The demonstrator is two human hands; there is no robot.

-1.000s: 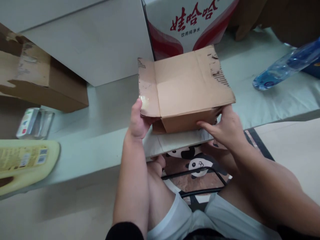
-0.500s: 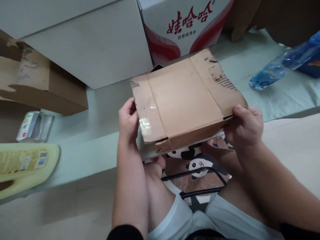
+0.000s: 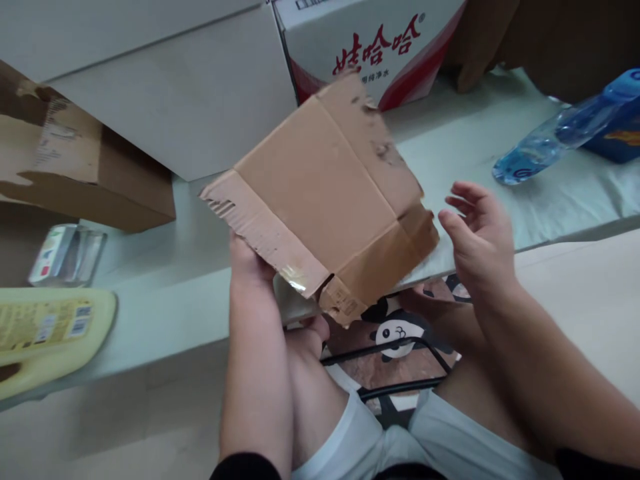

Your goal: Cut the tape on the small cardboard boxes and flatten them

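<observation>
A torn brown cardboard piece [image 3: 320, 180] with creased flaps and ragged edges is held up in front of me, tilted. My left hand [image 3: 250, 260] grips its left flap from beneath; most of those fingers are hidden behind the cardboard. A shiny strip of tape [image 3: 295, 277] clings to that flap near its lower corner. Off the right edge of the cardboard, my right hand [image 3: 480, 233] is in the air with fingers apart and nothing in it. Whatever lies under the cardboard is covered from view.
A white-and-red carton [image 3: 370, 47] stands behind the cardboard, beside a large white box [image 3: 190, 93]. Brown boxes [image 3: 135, 180] and a yellow jug [image 3: 55, 333] are on the left of the pale green ledge [image 3: 175, 300]. A blue-tinted plastic bottle [image 3: 540, 147] lies at right.
My right hand has let go of the cardboard and moved off its edge. The cardboard has turned and shifted left in my left hand, its near flap now hanging out.
</observation>
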